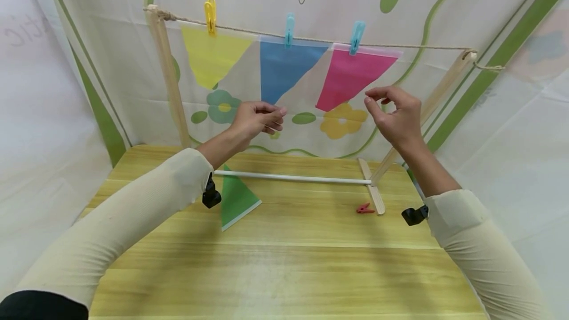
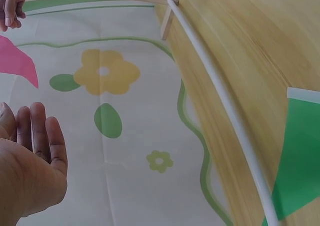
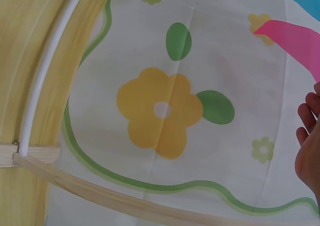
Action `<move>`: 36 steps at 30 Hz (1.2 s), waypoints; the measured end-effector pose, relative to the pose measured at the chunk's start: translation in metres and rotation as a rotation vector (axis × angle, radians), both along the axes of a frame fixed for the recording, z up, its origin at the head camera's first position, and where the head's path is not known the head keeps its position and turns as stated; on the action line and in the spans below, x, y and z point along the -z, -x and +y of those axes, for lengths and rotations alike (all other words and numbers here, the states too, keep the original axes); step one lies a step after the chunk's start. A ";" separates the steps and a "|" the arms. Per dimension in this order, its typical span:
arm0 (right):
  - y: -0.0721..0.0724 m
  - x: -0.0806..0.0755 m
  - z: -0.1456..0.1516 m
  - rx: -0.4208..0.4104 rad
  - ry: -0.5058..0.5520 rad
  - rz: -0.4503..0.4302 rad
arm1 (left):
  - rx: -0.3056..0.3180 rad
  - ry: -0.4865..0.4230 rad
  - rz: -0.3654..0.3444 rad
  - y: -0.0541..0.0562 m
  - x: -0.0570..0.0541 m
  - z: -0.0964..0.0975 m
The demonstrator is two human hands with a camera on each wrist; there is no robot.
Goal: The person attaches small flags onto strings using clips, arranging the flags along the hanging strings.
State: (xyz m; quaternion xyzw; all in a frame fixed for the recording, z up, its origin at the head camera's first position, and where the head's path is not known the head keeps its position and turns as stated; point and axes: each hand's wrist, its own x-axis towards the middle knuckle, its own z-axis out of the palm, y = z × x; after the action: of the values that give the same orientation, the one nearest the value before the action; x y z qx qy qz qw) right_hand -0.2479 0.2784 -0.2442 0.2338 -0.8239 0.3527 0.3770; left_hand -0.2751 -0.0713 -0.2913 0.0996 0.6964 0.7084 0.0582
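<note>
Three pennants hang from a twine line (image 1: 258, 30): a yellow one (image 1: 213, 53) under a yellow clothespin (image 1: 210, 16), a blue one (image 1: 284, 65) and a pink one (image 1: 351, 75), each under a light blue clothespin. Just below the blue pennant's tip is my left hand (image 1: 255, 122), fingers loosely bent and holding nothing. My right hand (image 1: 397, 112) hovers beside the pink pennant's lower right edge, thumb and forefinger slightly apart with nothing between them. In the left wrist view, the left palm (image 2: 35, 171) faces up. Only part of the right hand (image 3: 310, 141) shows in its wrist view.
Wooden posts (image 1: 166, 73) hold up the twine at both sides, joined low down by a white rod (image 1: 293, 177). A green pennant (image 1: 237, 201) lies partly under the rod. Near the right foot (image 1: 377, 199) is a red clothespin (image 1: 364, 208) on the wooden table (image 1: 275, 270).
</note>
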 end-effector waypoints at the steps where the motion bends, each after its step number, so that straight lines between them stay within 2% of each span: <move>1: 0.000 0.001 0.001 0.000 0.000 -0.002 | 0.000 0.006 0.000 0.000 0.001 -0.001; 12: 0.001 0.022 0.010 -0.014 -0.014 -0.018 | -0.002 0.081 -0.010 -0.001 0.011 -0.011; 20: -0.001 0.035 0.016 -0.018 -0.011 -0.047 | 0.038 0.155 -0.031 0.000 0.023 -0.019; 30: -0.002 0.051 0.024 -0.004 0.002 -0.080 | 0.056 0.197 -0.038 -0.002 0.032 -0.033; 36: -0.002 0.063 0.026 0.007 -0.009 -0.114 | 0.060 0.209 -0.046 -0.007 0.038 -0.041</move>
State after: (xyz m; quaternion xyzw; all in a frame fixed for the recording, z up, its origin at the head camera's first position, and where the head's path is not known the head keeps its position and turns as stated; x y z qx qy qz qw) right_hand -0.2461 0.3041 -0.3075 0.2122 -0.8464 0.3606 0.3294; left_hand -0.2685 -0.1128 -0.3293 0.0976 0.7615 0.6320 0.1055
